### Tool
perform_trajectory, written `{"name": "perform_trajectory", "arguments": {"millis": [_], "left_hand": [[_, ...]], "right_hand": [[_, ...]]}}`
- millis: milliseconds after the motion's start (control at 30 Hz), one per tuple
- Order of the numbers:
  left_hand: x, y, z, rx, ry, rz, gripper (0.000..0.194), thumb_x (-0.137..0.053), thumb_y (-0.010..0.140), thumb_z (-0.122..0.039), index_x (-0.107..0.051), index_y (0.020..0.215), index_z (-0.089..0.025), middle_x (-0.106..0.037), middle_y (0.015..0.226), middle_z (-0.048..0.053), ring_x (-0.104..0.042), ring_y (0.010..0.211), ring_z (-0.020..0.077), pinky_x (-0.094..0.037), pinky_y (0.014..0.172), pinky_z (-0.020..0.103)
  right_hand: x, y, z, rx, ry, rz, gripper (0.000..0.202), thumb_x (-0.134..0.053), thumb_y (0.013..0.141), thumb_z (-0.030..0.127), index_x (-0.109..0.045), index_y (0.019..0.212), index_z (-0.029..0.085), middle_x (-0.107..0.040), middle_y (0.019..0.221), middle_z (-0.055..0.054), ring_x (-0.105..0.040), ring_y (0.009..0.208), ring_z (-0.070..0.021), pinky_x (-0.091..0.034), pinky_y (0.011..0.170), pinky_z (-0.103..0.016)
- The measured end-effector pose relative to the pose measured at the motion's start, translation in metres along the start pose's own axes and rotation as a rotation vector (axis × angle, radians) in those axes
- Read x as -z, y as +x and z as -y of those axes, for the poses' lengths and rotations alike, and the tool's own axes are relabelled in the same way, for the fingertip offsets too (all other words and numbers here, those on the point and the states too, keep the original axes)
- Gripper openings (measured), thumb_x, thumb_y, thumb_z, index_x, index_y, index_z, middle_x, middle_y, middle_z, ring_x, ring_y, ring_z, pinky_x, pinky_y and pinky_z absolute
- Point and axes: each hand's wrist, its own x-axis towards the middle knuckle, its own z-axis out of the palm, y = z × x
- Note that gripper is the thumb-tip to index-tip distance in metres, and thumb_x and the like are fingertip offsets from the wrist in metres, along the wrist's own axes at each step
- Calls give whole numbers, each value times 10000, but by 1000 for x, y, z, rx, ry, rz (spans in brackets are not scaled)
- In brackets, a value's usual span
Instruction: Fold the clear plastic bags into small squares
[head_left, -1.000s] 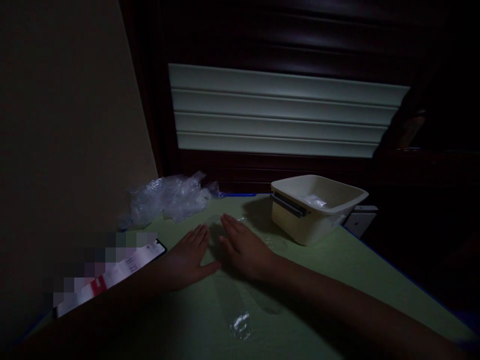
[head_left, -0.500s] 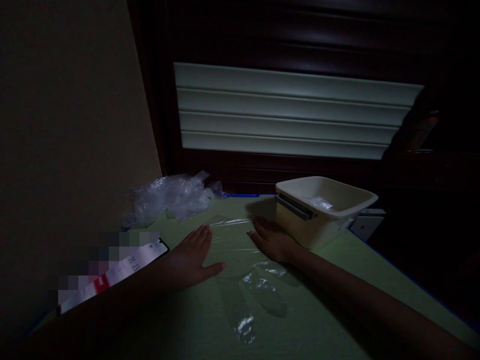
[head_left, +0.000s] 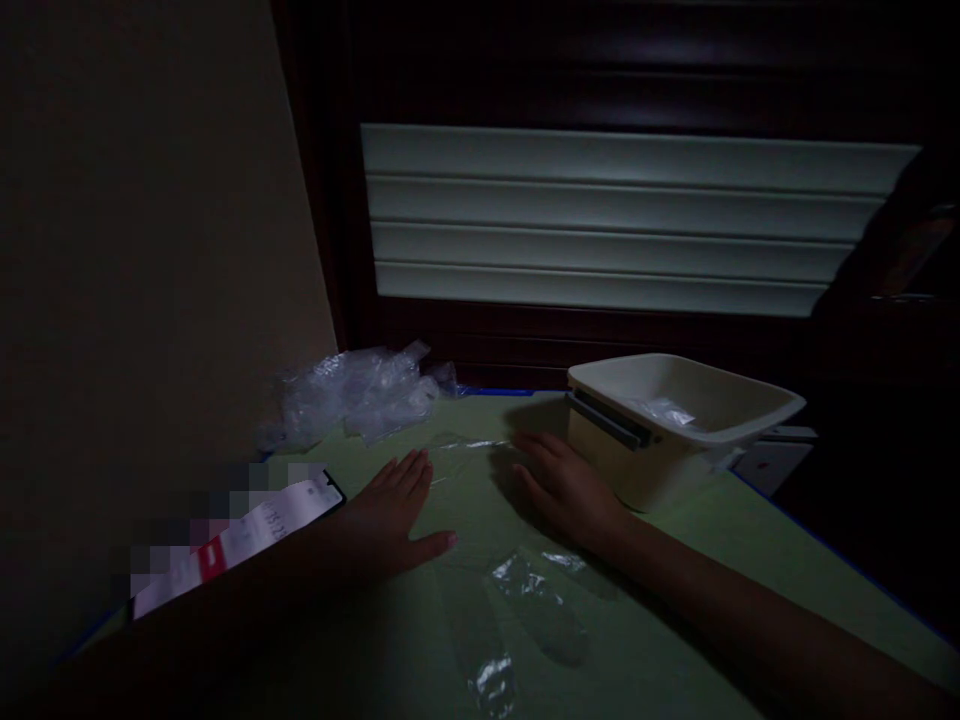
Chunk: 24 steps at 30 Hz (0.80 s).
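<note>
A thin, clear plastic piece (head_left: 536,605) lies spread on the green tabletop, with long strip-like parts reaching toward me; in the dim light I cannot tell if it is a bag. My left hand (head_left: 386,520) rests flat at its left side, fingers stretched out and thumb apart. Over the right side of the plastic is my right hand (head_left: 566,490), palm down, fingers extended and slightly bent, a shadow beneath it. Whether it touches the plastic is unclear. Just beyond the right hand stands a cream plastic bin (head_left: 611,455) with a grey handle and some clear plastic inside.
A crumpled heap of clear plastic (head_left: 360,395) sits at the back left, by the wall. A lit phone (head_left: 247,540) lies beside my left forearm. Behind the green table (head_left: 660,640) is a dark wooden panel with pale slats (head_left: 600,220). A white object (head_left: 776,460) is behind the bin.
My right hand has lifted a little and its fingers have bent slightly. The left hand stays flat in place. The whole view has shifted slightly, so things appear farther right.
</note>
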Motion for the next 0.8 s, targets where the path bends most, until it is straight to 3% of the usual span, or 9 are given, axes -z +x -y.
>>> {"name": "perform_trajectory", "arguments": {"millis": [133, 333, 567, 700, 800], "left_hand": [[-6, 3, 4, -34, 23, -47, 747, -240, 904, -563, -215, 1381, 12, -83, 1448, 209, -55, 1348, 297, -140, 1089, 461], [-6, 5, 4, -39, 53, -29, 685, -223, 922, -520, -206, 1392, -23, -80, 1463, 183, -40, 1355, 282, -132, 1089, 466], [-8, 8, 6, -96, 36, -109, 623, -325, 913, -499, -264, 1388, -101, -98, 1475, 150, -27, 1356, 292, -139, 1082, 487], [-7, 9, 6, -99, -4, -89, 601, -316, 918, -495, -260, 1390, -129, -141, 1471, 147, -86, 1356, 275, -161, 1080, 479], [-4, 9, 3, -87, -11, -50, 619, -321, 912, -496, -260, 1387, -104, -153, 1463, 165, -99, 1353, 285, -159, 1076, 498]], "right_hand": [[6, -17, 30, 237, 222, 39, 261, -388, 898, 275, -601, 1000, 163, -612, 947, -87, -576, 870, -178, -470, 790, -291], [-3, -30, 41, 323, 137, 187, 360, -434, 877, 253, -548, 1199, 139, -505, 1260, -155, -448, 1165, -239, -358, 983, -377], [-6, -29, 36, 313, 75, 233, 454, -431, 884, 340, -482, 1282, 129, -445, 1338, -172, -385, 1237, -256, -298, 1027, -398], [-6, -30, 36, 235, 25, 304, 529, -377, 900, 435, -383, 1360, 175, -301, 1434, -167, -258, 1312, -308, -219, 1046, -501], [-5, -30, 36, 200, 25, 355, 557, -321, 909, 488, -324, 1389, 206, -234, 1458, -143, -201, 1330, -306, -194, 1053, -510]]}}
